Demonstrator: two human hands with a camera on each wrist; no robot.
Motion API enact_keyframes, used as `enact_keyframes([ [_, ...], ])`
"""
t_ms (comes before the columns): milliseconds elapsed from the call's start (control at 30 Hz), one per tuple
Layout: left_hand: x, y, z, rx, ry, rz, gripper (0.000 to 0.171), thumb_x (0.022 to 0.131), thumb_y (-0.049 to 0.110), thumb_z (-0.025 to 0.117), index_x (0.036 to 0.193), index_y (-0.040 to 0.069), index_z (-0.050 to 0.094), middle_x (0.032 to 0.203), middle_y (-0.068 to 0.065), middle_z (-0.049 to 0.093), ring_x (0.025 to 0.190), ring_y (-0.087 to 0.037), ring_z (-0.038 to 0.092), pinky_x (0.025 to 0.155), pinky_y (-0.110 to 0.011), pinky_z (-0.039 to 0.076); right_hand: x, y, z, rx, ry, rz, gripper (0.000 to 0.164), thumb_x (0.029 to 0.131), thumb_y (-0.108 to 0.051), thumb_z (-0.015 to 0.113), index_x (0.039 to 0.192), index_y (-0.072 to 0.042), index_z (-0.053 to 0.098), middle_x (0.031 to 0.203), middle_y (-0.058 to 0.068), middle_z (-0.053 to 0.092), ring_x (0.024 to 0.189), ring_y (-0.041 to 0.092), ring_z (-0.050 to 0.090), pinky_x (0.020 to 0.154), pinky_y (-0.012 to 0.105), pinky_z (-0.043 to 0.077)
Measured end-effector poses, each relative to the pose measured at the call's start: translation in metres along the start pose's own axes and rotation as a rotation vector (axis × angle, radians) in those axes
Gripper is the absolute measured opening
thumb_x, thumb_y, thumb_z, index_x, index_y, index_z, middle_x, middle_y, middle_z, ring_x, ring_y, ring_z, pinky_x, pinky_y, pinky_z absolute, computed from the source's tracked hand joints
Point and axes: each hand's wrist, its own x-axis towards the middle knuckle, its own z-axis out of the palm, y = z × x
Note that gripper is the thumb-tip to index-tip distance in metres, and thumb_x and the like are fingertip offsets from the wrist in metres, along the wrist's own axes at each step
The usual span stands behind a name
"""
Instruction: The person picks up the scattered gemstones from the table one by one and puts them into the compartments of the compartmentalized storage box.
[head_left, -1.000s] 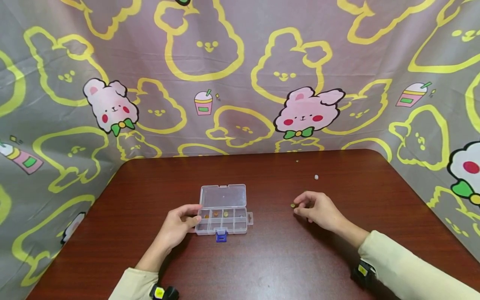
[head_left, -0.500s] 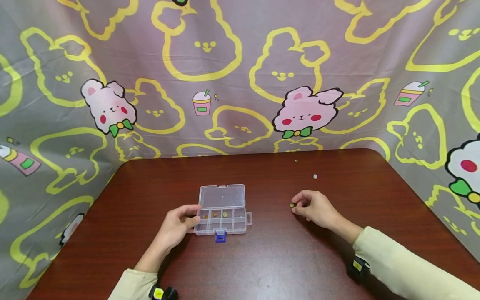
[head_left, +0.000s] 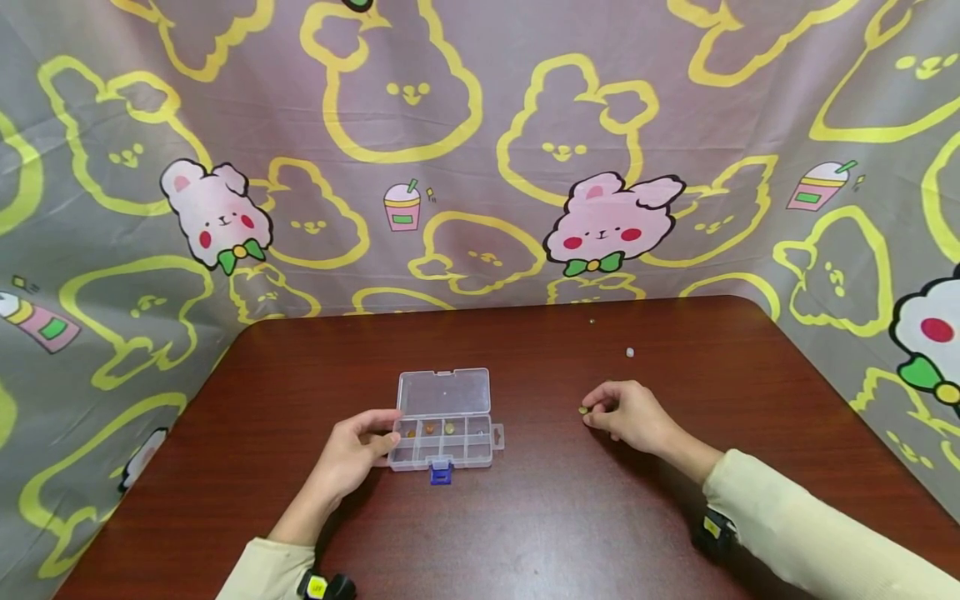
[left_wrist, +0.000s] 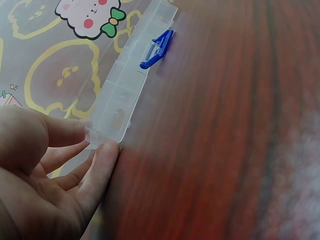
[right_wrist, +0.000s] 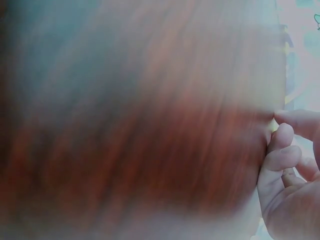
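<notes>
A clear plastic compartment box [head_left: 480, 454] lies on the table with its lid [head_left: 444, 392] folded back and its blue latch [head_left: 441, 474] at the front. My left hand [head_left: 351, 457] grips the box's left end between thumb and fingers, also plain in the left wrist view. Several small orange and yellowish pieces [head_left: 449, 428] sit in the back row of compartments. To the right of the box, my right hand [head_left: 632, 417] pinches a small yellow-green bead [head_left: 582, 410] between thumb and index finger, low over the table. Those fingertips partly hide the bead in the right wrist view.
Beyond the right hand lies a small white bead [head_left: 630, 352], with a tiny gold-coloured piece [head_left: 592, 322] near the table's far edge. A patterned curtain [head_left: 465, 183] hangs behind and along the sides of the brown table [head_left: 540, 517].
The right fingertips have drawn slightly closer together at the yellow-green bead. The whole head view has shifted a little; the left hand and the box keep their places.
</notes>
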Motion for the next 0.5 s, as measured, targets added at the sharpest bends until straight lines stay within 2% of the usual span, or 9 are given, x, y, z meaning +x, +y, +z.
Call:
enact_keyframes([
  [500,-0.0005,0.0018,0.0007,0.000,0.000,-0.003,0.032,0.092,-0.006,0.065,0.124,-0.004,0.066,0.113,-0.021,0.066,0.088,-0.025,0.067,0.068,-0.034,0.060,0.0016,-0.0052,-0.0002,-0.018,-0.023,-0.019,0.011,0.087,-0.004,0.076,0.096,-0.001,0.072,0.070,0.001,0.059,0.050,0.015,0.051,0.046,0.026,0.045],
])
